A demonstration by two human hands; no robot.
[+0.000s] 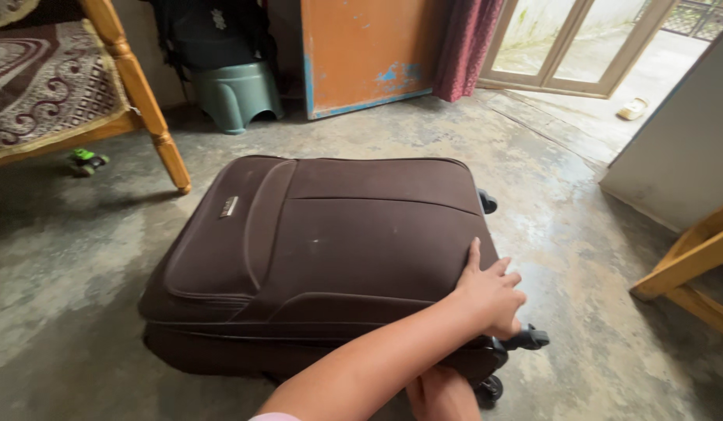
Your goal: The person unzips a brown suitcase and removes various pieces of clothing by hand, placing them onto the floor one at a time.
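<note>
The brown suitcase [315, 257] lies flat on the concrete floor [548, 234], front panel up, wheels toward your right side. Your left hand [490, 296] rests on its top near the wheeled corner, fingers [474, 256] spread and pressed flat on the fabric, gripping nothing. Below those fingers, your right hand [442, 394] sits against the near edge of the case; it is half hidden by your left forearm and the frame edge, so you cannot tell how far its fingers are curled or whether they hold anything. A black wheel [525, 339] juts out just beside your left fingers. Well beyond them stand a wooden bed leg [147, 105], a green stool [237, 93] and an orange board [365, 51]; a small green toy [85, 160] lies under the bed.
</note>
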